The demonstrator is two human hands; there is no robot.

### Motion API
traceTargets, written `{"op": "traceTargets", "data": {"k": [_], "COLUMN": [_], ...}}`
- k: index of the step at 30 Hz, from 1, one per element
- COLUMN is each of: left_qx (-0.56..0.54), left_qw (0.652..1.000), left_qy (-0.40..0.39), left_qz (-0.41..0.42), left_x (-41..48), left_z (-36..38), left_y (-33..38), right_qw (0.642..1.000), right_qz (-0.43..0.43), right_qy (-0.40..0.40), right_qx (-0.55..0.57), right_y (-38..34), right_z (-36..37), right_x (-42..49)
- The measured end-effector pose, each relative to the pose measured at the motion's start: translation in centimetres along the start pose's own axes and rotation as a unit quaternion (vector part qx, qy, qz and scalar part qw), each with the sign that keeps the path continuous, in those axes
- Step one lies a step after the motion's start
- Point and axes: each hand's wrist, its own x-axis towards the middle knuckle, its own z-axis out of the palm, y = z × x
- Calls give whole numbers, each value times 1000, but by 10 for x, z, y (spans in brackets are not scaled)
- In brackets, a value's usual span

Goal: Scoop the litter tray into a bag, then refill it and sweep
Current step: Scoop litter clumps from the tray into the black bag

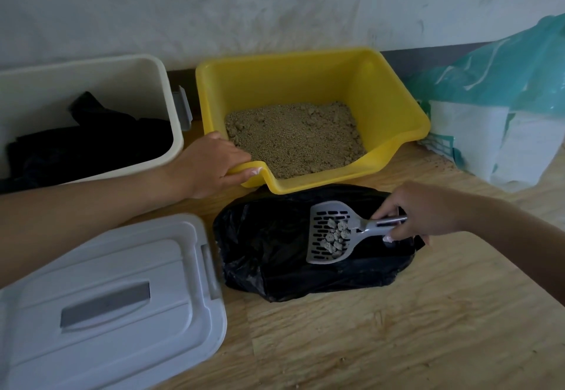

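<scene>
Head view: nearest, a grey bin lid (107, 298) lies at lower left on the wooden floor (397, 328). Beyond it, the right hand (422, 212) grasps a slotted scoop (330, 230) carrying grey clumps (336, 235) over an open black bag (269, 252). The left hand (211, 163) clasps the yellow litter tray (305, 65) by its front rim, with tan litter (293, 139) inside. Scooping looks underway; refilling and sweeping are not yet done. A white bin (146, 65) and a teal-and-white sack (489, 114) flank the tray, so the open room is the near floor.

Glossy yellow plastic tray (394, 108), grainy beige litter (293, 139), matt grey plastic scoop (331, 233), crinkled shiny black bag (269, 246), rough wood-grain floor (397, 328)
</scene>
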Motion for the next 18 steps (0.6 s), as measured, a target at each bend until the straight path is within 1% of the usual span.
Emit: {"op": "traceTargets", "data": {"k": [4,8,18], "left_qx": [-2,9,3], "left_qw": [1000,1000,1000], "left_qy": [-1,-3,-2], "left_qz": [-2,-2,-4], "left_x": [0,0,1], "left_z": [-1,-1,-2], "left_y": [1,1,3], "right_qw": [997,990,964], "right_qz": [10,42,90], "right_qy": [-27,-45,-118], "right_qx": [-74,-129,-219], "right_y": [-30,-53,-91], "right_z": [-12,-24,-35], "right_x": [1,2,8]}}
